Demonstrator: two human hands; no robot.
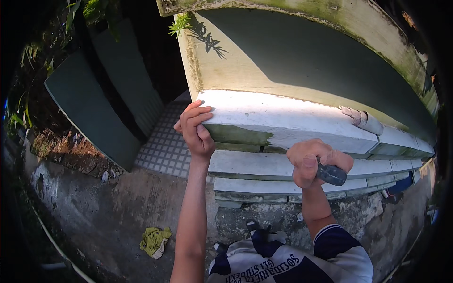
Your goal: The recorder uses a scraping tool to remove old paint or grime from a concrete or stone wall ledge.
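My left hand (195,126) grips the left corner of the white ledge (264,109), its fingers curled over the top edge and its thumb against the front face. Part of that front face carries a green-stained patch (240,135), right beside the hand. In front of the ledge, further right, my right hand (311,160) is closed in a fist around a dark grey tool handle (332,175). The butt of the handle points right, out of the fist. What sits at the tool's other end is hidden, so its kind does not show.
A rolled, greyish-beige piece (362,120) lies on top of the ledge. Lower white steps (264,163) run beneath it. A small green plant (180,24) grows at the wall's corner. A crumpled yellow-green cloth (155,242) lies on the concrete floor, and a green panel (87,104) stands at left.
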